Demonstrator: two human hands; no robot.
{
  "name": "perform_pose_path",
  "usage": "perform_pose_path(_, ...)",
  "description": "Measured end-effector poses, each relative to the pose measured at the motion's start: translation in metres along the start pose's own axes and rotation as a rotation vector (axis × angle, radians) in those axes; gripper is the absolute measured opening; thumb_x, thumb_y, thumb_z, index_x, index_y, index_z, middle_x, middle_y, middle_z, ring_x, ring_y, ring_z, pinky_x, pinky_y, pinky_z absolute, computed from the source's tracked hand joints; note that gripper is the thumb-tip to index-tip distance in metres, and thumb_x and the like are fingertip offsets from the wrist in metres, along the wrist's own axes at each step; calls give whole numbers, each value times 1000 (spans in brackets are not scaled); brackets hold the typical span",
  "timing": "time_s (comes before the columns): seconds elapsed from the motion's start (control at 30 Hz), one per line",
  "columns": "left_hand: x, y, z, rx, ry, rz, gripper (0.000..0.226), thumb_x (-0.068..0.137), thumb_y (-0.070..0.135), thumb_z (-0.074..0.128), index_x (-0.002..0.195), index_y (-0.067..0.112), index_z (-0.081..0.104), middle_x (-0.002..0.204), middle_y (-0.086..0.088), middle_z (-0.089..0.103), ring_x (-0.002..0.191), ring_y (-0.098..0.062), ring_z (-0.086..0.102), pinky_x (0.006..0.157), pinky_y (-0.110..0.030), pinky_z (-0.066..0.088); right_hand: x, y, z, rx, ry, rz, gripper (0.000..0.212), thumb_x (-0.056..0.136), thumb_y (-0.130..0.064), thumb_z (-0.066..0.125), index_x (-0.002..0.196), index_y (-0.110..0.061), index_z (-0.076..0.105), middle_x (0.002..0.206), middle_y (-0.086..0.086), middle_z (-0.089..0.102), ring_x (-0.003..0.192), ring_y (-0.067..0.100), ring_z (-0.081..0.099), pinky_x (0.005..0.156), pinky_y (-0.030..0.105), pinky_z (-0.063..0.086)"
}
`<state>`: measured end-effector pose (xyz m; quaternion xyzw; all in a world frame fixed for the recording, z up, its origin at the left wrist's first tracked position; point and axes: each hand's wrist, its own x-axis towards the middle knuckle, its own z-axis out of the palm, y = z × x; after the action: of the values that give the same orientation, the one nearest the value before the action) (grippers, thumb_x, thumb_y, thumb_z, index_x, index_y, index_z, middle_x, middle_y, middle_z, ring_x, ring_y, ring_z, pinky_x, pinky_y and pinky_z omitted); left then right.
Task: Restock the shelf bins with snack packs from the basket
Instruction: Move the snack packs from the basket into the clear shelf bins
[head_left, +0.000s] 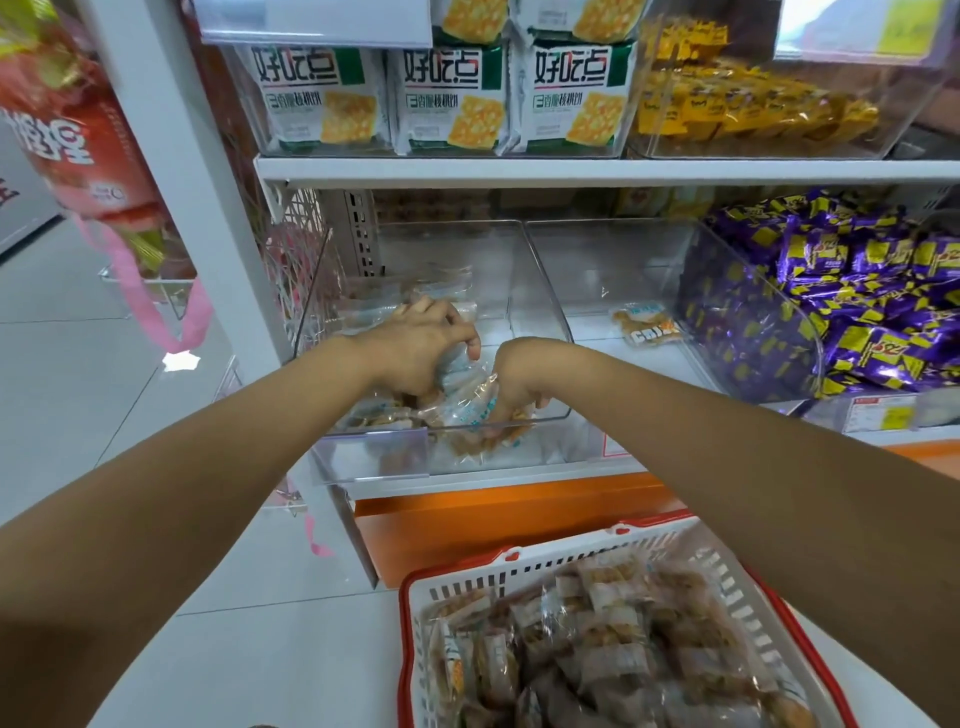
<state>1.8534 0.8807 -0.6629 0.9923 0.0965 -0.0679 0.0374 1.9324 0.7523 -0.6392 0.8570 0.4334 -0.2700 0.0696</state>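
Both my hands reach into a clear plastic bin (540, 291) on the lower shelf. My left hand (415, 348) hovers palm down over clear-wrapped snack packs (462, 400) lying in the bin, its fingers loosely curled. My right hand (514, 379) dips into the bin's front, fingers curled around the snack packs. Below at the right stands a white basket with a red rim (519, 571), holding several of the same clear-wrapped packs (613, 649).
A neighbouring clear bin (613, 260) holds one single pack (647, 325). Purple and yellow packs (841, 291) fill the bin at the right. Cracker boxes (452, 98) and yellow packs (737, 104) sit on the upper shelf. An orange base panel (493, 514) runs below. Red bags (67, 114) hang at left.
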Motion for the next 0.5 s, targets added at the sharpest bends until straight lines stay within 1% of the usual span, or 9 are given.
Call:
perform_pose_path(0.03, -1, 1, -2, 10, -40, -14, 67, 73, 13, 73, 127, 39, 44, 133, 0, 34, 127, -22, 28, 106, -36, 29, -1, -1, -1, -9, 16, 10, 38, 80, -41, 74, 77, -8, 55, 79, 4, 56, 66, 16, 55, 58, 21, 46)
perform_pose_path(0.07, -2, 1, -6, -1, -90, -37, 71, 74, 14, 74, 132, 40, 43, 136, -1, 35, 126, -23, 32, 105, -36, 33, 0, -1, -1, -4, 10, 27, 41, 80, -40, 75, 70, -10, 49, 71, 2, 53, 60, 14, 52, 57, 20, 46)
perform_pose_path(0.1, -4, 2, -10, -42, -136, -58, 73, 75, 13, 75, 135, 40, 42, 137, -2, 38, 124, -23, 38, 101, -36, 38, 1, -1, -1, 15, -9, 35, 41, 79, -37, 77, 67, -10, 47, 69, 2, 54, 59, 15, 54, 62, 22, 50)
perform_pose_path(0.17, -9, 2, -19, -150, -146, -66, 67, 77, 11, 73, 134, 37, 48, 137, -2, 45, 117, -21, 48, 90, -30, 43, 5, -1, 1, 74, -59, 54, 38, 77, -30, 79, 69, -8, 49, 71, 5, 58, 67, 19, 62, 79, 29, 56)
perform_pose_path(0.23, -18, 3, -25, -216, -52, -38, 47, 79, 14, 72, 121, 30, 59, 122, 4, 56, 104, -13, 54, 75, -21, 39, 6, 0, 0, 129, -96, 70, 32, 78, -25, 79, 74, -6, 54, 76, 7, 61, 79, 24, 67, 89, 33, 55)
perform_pose_path(0.3, -28, 7, -24, -257, 0, -31, 30, 79, 20, 74, 108, 26, 66, 94, 15, 59, 83, -3, 55, 61, -13, 35, 5, 1, -3, 242, -107, 72, 28, 79, -16, 78, 76, -2, 55, 76, 10, 60, 74, 27, 68, 90, 37, 54)
perform_pose_path(0.37, -34, 10, -17, -264, -27, -45, 25, 80, 18, 72, 105, 24, 68, 83, 16, 60, 80, -4, 59, 58, -7, 35, 8, 3, -7, 352, -130, 86, 28, 80, -15, 77, 78, 3, 55, 76, 14, 60, 70, 28, 66, 91, 39, 54)
perform_pose_path(0.43, -38, 11, -12, -265, -72, -70, 28, 80, 16, 70, 107, 22, 67, 86, 12, 64, 82, -8, 61, 63, -11, 41, 9, 2, -7, 396, -199, 120, 32, 82, -16, 75, 91, 9, 57, 84, 18, 62, 85, 32, 67, 95, 39, 52)
perform_pose_path(0.5, -39, 11, -12, -268, -83, -81, 31, 78, 16, 70, 108, 23, 66, 83, 13, 64, 78, -7, 60, 62, -14, 42, 11, 1, -7, 455, -303, 148, 34, 85, -13, 70, 105, 11, 58, 108, 23, 64, 104, 35, 65, 99, 41, 49)
